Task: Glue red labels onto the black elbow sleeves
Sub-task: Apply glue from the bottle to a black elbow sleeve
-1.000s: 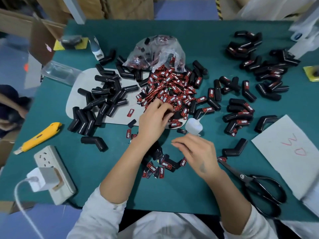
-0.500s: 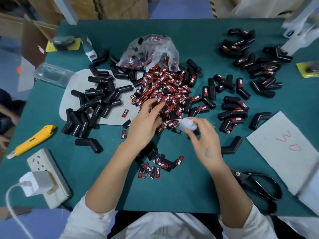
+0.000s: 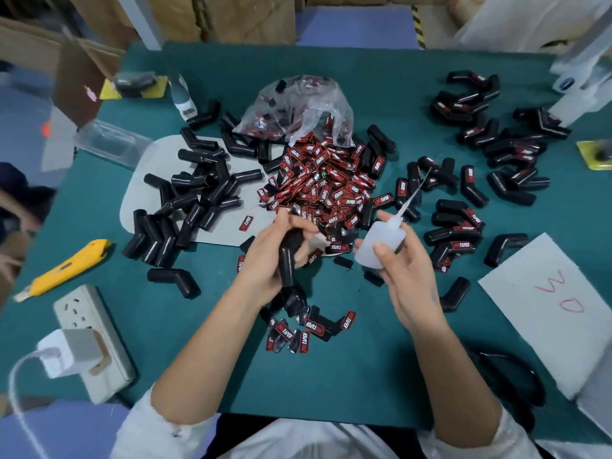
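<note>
My left hand (image 3: 268, 256) grips a black elbow sleeve (image 3: 287, 260) held upright above the green table, and its fingertips also seem to pinch a label by the red pile. My right hand (image 3: 402, 270) holds a small translucent glue bottle (image 3: 381, 241) whose long thin nozzle points up and to the right. A heap of red labels (image 3: 328, 183) lies just beyond both hands, spilling from a clear plastic bag (image 3: 294, 107). Plain black sleeves (image 3: 192, 200) are piled at the left. Labelled sleeves (image 3: 460, 226) lie at the right.
A yellow utility knife (image 3: 66, 263) and a power strip with a white charger (image 3: 89, 339) sit at the left. A white sheet with red writing (image 3: 556, 299) and black scissors (image 3: 516, 379) lie at the right. A few loose labels (image 3: 298, 332) rest near my forearms.
My right hand has picked up the glue bottle and raised it with the nozzle up. My left hand has drawn back from the label heap and now holds a black sleeve.
</note>
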Demonstrator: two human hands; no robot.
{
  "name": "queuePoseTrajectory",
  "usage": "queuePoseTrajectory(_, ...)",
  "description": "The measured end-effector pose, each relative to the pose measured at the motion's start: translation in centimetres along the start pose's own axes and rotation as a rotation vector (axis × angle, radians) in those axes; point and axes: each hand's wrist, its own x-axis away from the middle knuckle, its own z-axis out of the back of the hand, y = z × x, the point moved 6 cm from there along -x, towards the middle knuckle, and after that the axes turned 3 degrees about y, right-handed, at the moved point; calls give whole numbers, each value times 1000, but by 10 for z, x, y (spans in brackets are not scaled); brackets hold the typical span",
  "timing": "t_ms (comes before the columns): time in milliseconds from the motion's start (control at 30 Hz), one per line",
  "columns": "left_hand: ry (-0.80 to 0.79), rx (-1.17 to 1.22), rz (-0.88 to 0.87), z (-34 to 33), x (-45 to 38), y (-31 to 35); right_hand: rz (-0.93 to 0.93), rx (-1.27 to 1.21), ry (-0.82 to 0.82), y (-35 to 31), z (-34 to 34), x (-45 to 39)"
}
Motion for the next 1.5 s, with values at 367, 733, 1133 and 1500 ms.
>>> queuePoseTrajectory(367, -153, 155, -76, 0, 8, -6, -175, -45, -85, 18, -20, 6)
queuePoseTrajectory(733, 115, -98, -191, 3, 16, -1, -220, -125, -154, 24, -30, 18)
queuePoseTrajectory(1133, -81, -478, -48, -12, 44, -15, -142, -35, -34, 16, -23, 17)
queuePoseTrajectory(1500, -25, -210, -67, 0, 38, -10, -11, 62, 66, -8, 9, 15)
